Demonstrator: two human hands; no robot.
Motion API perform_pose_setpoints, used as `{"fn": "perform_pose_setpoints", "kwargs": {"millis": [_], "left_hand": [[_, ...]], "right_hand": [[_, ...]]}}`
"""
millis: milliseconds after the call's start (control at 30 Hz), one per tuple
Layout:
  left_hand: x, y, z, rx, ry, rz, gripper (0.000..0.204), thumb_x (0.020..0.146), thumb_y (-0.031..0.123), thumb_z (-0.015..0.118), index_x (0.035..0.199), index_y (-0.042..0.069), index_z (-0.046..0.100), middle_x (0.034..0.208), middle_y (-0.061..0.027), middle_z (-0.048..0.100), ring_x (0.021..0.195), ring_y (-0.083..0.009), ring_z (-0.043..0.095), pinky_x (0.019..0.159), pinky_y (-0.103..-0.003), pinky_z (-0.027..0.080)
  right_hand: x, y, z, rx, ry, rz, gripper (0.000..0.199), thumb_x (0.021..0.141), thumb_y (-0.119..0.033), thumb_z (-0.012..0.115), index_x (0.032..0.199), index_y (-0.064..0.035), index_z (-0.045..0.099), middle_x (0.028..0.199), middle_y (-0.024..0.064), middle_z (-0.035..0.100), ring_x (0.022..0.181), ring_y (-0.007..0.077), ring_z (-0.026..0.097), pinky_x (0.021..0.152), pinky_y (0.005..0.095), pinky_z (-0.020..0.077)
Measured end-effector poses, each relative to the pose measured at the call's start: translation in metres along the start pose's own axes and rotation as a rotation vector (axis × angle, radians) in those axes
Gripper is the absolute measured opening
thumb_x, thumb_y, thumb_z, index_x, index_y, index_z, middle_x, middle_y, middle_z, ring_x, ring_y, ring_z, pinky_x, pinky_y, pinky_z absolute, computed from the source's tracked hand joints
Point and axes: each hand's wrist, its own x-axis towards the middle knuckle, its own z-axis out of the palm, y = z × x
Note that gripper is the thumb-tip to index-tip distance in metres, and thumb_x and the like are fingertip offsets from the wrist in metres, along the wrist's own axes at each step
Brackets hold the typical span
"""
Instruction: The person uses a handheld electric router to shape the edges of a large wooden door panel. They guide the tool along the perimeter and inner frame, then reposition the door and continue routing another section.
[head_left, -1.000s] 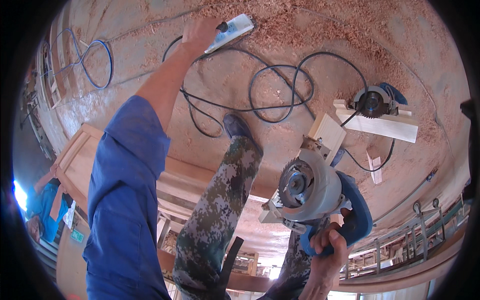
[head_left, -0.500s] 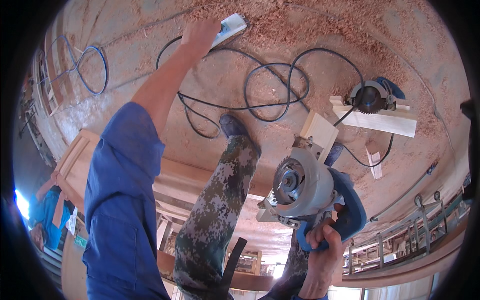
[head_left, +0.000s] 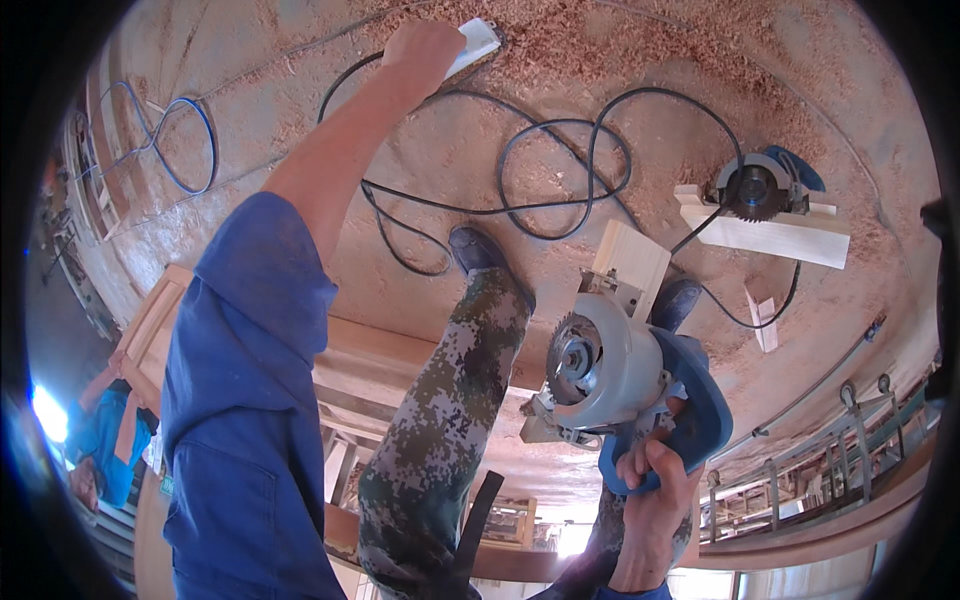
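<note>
My right hand (head_left: 655, 490) is wrapped round the blue rear handle of a circular saw (head_left: 612, 360) with a grey housing. Its toothed blade is exposed and faces left; a light wooden board is fixed at its base, near my foot. Far forward, my left hand (head_left: 425, 58) is closed beside a white oblong block (head_left: 473, 48), perhaps a power strip, on the sawdust-covered floor. A black cord (head_left: 350, 80) runs from behind this hand. What the left fingers grip is hidden.
A second circular saw (head_left: 755, 192) rests on pale wooden boards at the right. Black cable (head_left: 560, 232) loops across the floor between my hands, and blue cable (head_left: 212, 150) coils at the left. A wood offcut (head_left: 764, 320) lies nearby. Another person (head_left: 105, 435) is at the far left.
The view has shifted slightly, so most floor things sit a little further right. My left hand stays by the white block; my right hand still holds the saw.
</note>
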Motion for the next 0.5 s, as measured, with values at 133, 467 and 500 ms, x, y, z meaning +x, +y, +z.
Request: {"fn": "perform_pose_setpoints", "kwargs": {"millis": [133,467,500], "left_hand": [[0.004,-0.008,0.004,-0.003,-0.009,0.071,0.010,0.083,0.008,0.064,0.091,0.008,0.071,0.094,-0.0135,0.072,0.093,-0.0315,0.072,0.082,-0.044,0.058],[0.002,0.000,0.001,0.051,-0.102,0.106,0.013,0.085,0.008,0.065,0.097,0.005,0.069,0.099,-0.0139,0.071,0.094,-0.0342,0.072,0.078,-0.046,0.059],[0.001,-0.001,0.007,0.059,-0.070,0.087,0.012,0.085,0.008,0.065,0.096,0.005,0.069,0.099,-0.0138,0.071,0.094,-0.0338,0.072,0.077,-0.045,0.059]], "right_hand": [[-0.002,0.003,-0.006,0.026,0.028,-0.012,0.059,0.078,-0.003,0.067,0.133,0.0031,0.050,0.075,0.0044,0.055,0.057,0.0114,0.050,0.050,0.0256,0.0385],[0.003,-0.006,-0.027,0.080,0.060,-0.040,0.058,0.077,-0.001,0.066,0.134,0.0020,0.051,0.077,0.0052,0.055,0.059,0.0121,0.051,0.050,0.0267,0.0407],[0.003,-0.007,-0.026,0.082,0.056,-0.032,0.058,0.078,-0.001,0.066,0.134,0.0020,0.051,0.077,0.0051,0.055,0.059,0.0120,0.050,0.050,0.0265,0.0406]]}}
